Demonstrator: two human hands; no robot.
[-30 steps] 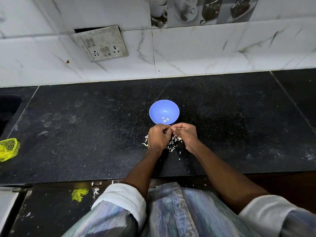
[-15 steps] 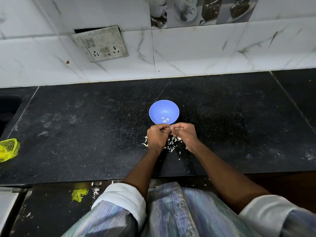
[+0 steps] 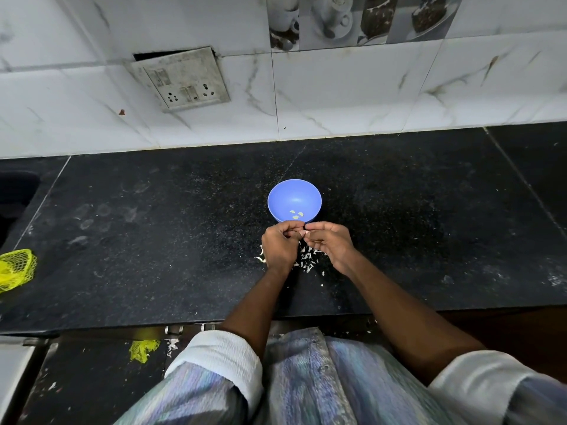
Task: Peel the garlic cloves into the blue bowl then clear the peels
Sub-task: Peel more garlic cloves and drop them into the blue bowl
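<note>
A small blue bowl (image 3: 294, 196) stands on the black counter with a few peeled garlic cloves (image 3: 296, 214) lying inside it. Just in front of the bowl my left hand (image 3: 279, 245) and my right hand (image 3: 332, 245) meet fingertip to fingertip, both curled and pinching one small garlic clove (image 3: 303, 233) between them. Most of that clove is hidden by the fingers. White garlic peels (image 3: 306, 261) lie scattered on the counter under and between my hands.
A yellow net bag (image 3: 17, 269) lies at the counter's left edge. A socket plate (image 3: 181, 78) hangs on the tiled wall behind. The counter's front edge runs just below my forearms, with a yellow scrap (image 3: 142, 349) on the floor beneath.
Both hands stay in front of the bowl, working the clove with small finger movements. The bowl and peels have not moved.
</note>
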